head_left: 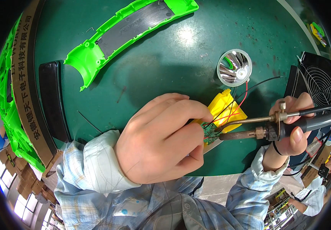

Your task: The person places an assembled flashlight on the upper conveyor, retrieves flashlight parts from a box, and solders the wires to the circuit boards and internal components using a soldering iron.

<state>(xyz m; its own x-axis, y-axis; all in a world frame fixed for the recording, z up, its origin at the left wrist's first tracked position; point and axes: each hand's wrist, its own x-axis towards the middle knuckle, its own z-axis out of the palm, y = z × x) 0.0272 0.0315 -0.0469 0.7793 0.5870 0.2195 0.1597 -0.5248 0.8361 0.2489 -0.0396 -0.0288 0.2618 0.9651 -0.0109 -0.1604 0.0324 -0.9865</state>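
My left hand is closed at the edge of a small green circuit board; its fingertips hide part of the board. Beside the board lies a yellow plastic housing. In my right hand is a soldering iron, with a thin bent metal tube clamped alongside it. The tips of both reach the board close to my left fingers. Red and black wires run from the board area toward a round silver lamp reflector farther back.
A curved green plastic shell with a black inlay lies at the back left. Near the left edge are a long black part and a cardboard box of green shells. A black fan with a wire grille stands right. Another person is at lower right.
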